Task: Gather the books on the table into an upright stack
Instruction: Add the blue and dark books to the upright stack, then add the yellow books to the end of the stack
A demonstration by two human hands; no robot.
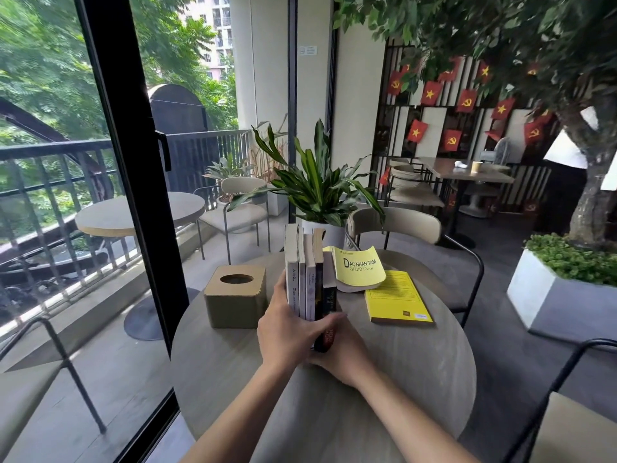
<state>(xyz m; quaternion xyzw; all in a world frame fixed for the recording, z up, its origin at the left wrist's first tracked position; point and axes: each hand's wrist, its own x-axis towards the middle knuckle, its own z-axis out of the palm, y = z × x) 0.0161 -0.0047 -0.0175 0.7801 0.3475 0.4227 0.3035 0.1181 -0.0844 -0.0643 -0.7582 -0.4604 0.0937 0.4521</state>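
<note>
Several books stand upright side by side on the round grey table, spines toward me. My left hand wraps around the left side and front of this row. My right hand presses against its near right side, partly hidden under the left hand. A yellow book with black lettering leans tilted against the right of the row, its cover curled. Another yellow book lies flat on the table to the right, apart from the others.
A tan tissue box stands just left of the books. Behind them is a potted plant and a beige chair. A white planter stands at the right. A glass door frame runs along the left.
</note>
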